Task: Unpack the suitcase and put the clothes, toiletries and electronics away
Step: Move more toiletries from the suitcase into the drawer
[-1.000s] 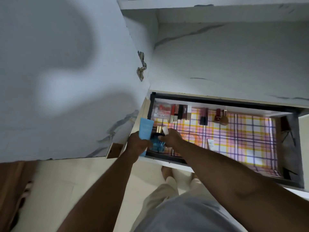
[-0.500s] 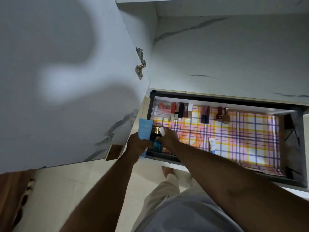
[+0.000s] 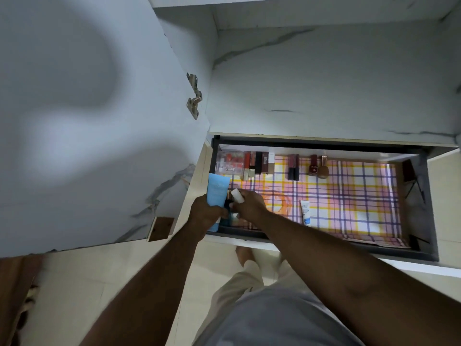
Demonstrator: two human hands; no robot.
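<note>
Open drawer [image 3: 324, 142] with plaid liner [image 3: 349, 196]. Left hand [image 3: 203, 216] at drawer's near-left corner, grip closed round upright light-blue tube [image 3: 217, 193]. Right hand [image 3: 249, 204] just beside it, grip pinching small white container [image 3: 237, 196] over liner. Dark-blue bottle [image 3: 227, 217] between hands, mostly hidden. Lipsticks [image 3: 259, 164] and nail-polish bottles [image 3: 318, 167] line back wall. Small white tube [image 3: 305, 212] lies on liner, right of right hand. Cupboard door [image 3: 87, 108] stands open at left.

Cosmetics [image 3: 259, 166] along drawer [image 3: 324, 142] back, tube [image 3: 305, 212] lying mid-drawer, cupboard door [image 3: 87, 121] left.
</note>
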